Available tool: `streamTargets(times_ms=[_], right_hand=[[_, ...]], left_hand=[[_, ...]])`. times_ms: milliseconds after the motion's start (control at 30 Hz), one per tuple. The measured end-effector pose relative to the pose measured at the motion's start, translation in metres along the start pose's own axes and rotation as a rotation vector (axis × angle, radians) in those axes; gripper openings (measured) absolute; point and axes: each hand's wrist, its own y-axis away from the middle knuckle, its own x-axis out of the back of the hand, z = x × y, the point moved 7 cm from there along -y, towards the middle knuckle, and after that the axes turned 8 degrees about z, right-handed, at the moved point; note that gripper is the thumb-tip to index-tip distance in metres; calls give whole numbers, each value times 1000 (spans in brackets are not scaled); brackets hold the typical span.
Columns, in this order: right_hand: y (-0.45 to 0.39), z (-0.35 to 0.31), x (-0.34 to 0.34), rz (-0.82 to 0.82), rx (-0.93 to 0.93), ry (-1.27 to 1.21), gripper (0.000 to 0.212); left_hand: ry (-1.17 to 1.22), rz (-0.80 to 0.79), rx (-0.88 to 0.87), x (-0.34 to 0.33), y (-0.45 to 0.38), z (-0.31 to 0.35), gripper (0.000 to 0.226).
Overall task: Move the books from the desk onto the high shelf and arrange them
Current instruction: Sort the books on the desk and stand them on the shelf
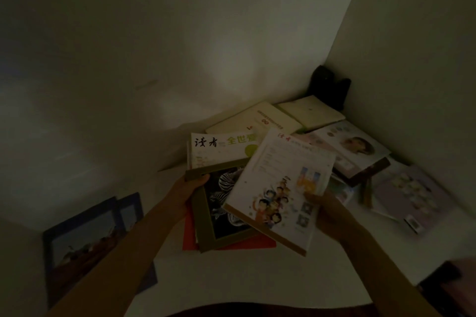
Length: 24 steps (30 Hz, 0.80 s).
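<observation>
**Two hands gathering books before the lift to the shelf**

Two grips are at work in dim light. The right hand [325,210] pinches the near right edge of a white magazine [280,188] with cartoon children on its cover, thumb on top and fingers hidden beneath, so that it rides tilted above the pile. The left hand [190,190] curls round the far left corner of a zebra book [224,203], thumb over its olive border, likely steadying it so the magazine can be laid on it and both carried as one stack.

Under the zebra book lies a red book [229,244], flat on the white surface [257,278]. Behind the zebra book a magazine with green lettering [221,147] rests flat, and beyond that two cream books [257,118] reach toward the wall corner, where a dark object [329,87] sits, too dim to identify. Right of the white magazine, more magazines [355,147] lie fanned and overlapping, apparently unsorted. Left of the zebra book, off the surface's edge, blue-covered books [90,234] lean low against the wall.

No high shelf is visible, so the task seems early.
</observation>
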Motion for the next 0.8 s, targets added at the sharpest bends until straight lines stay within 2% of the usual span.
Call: streamTargets(times_ms=[67,167,267,433,533,600,733,800], right_hand=[[-1,-3,-1,100,63,57,50],[-4,-17,7,266,216,59,47],[-4,-27,14,372,281,32,50],[-6,-27,8,401,230,-53,46],[-5,-22,-17,335,166,-96,42],[-5,-24,-27,334,224,65,49],[9,-44,-39,439,509,664,48],[12,-52,-47,362,564,665,45]], left_hand=[[44,-10,8,-2,1,0,28],[111,-69,53,-3,1,-2,42],[80,-19,68,5,1,-4,40],[61,-42,13,1,1,-3,35],[109,-47,-32,0,-2,-4,39],[148,-29,-29,1,-2,-4,42],[141,-74,-60,-1,-4,-3,41],[155,-119,-65,-5,-2,-3,39]])
